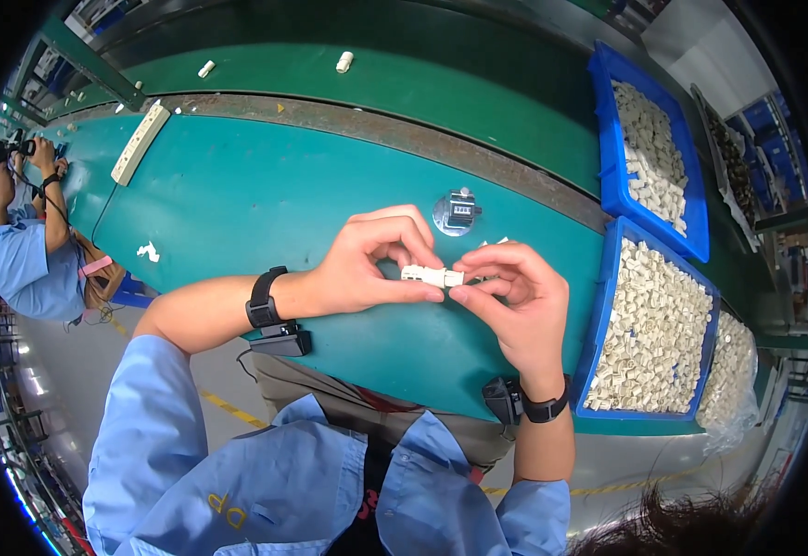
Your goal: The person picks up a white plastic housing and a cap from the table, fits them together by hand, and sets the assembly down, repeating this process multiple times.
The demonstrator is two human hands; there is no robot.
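Observation:
My left hand (359, 266) pinches a cream plastic connector housing (422, 274) between thumb and fingers, held lengthwise above the green table. At its right end, a small cream plastic piece (454, 278) meets it, gripped by the thumb and fingertips of my right hand (531, 304). Whether the two are fully joined is too small to tell. More cream bits show among the curled fingers of my right hand, partly hidden. Just beyond my hands stands a hand tally counter (459, 211) on a round metal base.
Two blue bins (598, 357) of small cream parts stand at the right, beside a clear bag (733, 371) of similar parts. Loose connectors (344, 62) lie on the dark green conveyor (450, 88). A power strip (139, 145) lies far left, near a seated co-worker (28, 264).

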